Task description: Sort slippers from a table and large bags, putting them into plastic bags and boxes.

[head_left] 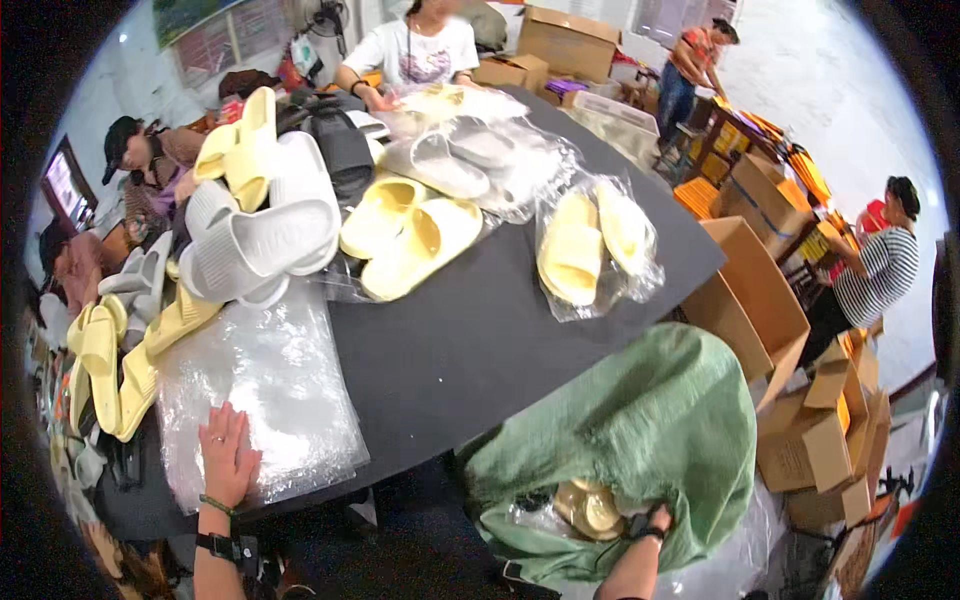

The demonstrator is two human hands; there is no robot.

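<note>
Dark-topped, the table (430,370) carries clear bags (290,350) under the flat, ungripping left hand (229,452). Past its edge, the right hand (656,520) is at the mouth of a green sack (640,420) holding yellow slippers (594,510), its grip impossible to tell; spreading that mouth wide should prevent snagging.

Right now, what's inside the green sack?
At the green sack's opening: what look like yellow slippers with clear plastic, and the right hand beside them. Anything deeper is covered by the fabric, so count and other contents can't be told.
</note>
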